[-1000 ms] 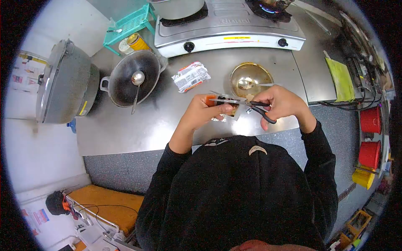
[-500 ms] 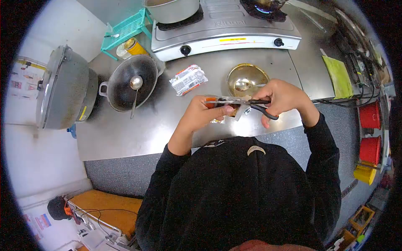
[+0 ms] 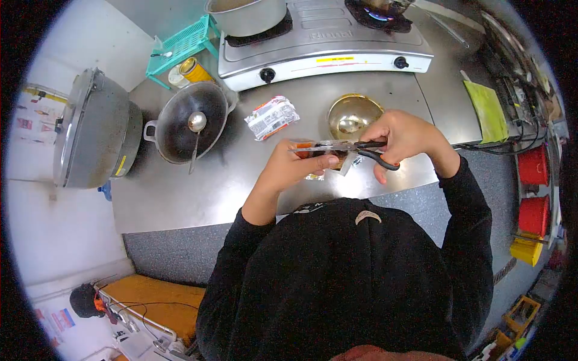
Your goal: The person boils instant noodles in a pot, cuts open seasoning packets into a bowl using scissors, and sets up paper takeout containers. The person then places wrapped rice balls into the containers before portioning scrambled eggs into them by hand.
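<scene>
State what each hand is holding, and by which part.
The right hand holds scissors by their black handles; the left hand pinches a small packet toward its left end, thumb laid across it.

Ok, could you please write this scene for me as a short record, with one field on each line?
Left hand: holds a small packet with orange and dark parts
Right hand: holds scissors with black handles
Blades: at the packet; whether they are cutting is unclear
Near right hand: metal bowl, on the counter
Left of bowl: red-and-white wrapped pack, then a wok with a spoon in it
Stove: pot at left, blue flame at right
</scene>
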{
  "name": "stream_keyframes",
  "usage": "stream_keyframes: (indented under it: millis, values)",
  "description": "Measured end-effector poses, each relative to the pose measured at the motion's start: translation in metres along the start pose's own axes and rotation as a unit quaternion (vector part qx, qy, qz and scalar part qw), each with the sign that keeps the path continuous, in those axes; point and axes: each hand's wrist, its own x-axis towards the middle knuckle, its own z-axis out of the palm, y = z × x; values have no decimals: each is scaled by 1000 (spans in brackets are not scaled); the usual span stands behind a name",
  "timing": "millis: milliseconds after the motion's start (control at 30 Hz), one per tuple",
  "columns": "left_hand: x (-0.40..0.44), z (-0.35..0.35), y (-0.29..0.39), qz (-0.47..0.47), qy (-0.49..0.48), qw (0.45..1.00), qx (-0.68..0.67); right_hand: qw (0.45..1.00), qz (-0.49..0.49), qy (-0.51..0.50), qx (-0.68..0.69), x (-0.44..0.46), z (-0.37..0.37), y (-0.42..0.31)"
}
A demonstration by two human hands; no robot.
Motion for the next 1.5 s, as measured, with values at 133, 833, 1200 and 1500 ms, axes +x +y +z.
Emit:
stream_keyframes:
  millis: [133, 833, 1200, 1500]
  values:
    - [0, 2, 3, -36, -4, 999, 15, 999, 6, -14, -38, 2, -4, -3]
    - [-4, 1, 13, -48, 3, 999, 18, 993, -43, -54, -91, 21, -13, -15]
    - [-6, -3, 13, -44, 3, 999, -23, 991, -34, -74, -109, 33, -13, -18]
    - [-2, -9, 7, -55, -34, 998, 7, 993, -36, -66, -86, 37, -9, -28]
